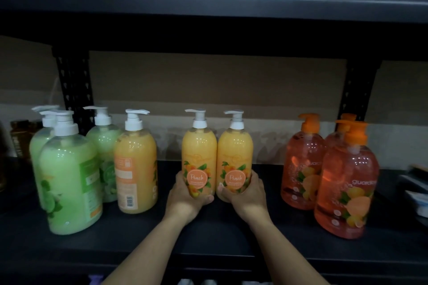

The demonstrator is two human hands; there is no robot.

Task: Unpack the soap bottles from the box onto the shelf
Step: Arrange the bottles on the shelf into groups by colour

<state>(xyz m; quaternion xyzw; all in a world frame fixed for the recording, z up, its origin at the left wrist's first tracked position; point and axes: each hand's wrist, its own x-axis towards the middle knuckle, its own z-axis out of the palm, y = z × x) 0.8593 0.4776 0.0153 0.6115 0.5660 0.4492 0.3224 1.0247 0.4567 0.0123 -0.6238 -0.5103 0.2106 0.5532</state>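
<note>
- While the left hand grips one peach bottle and the right hand its twin, both are upright, touching, midway along the shelf.
- Best set both bases flat, labels forward, before loosening either grip.

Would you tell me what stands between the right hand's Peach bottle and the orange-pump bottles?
Nothing: in the head view, only bare shelf lies between that Peach bottle and the nearest orange-pump bottle.
</note>
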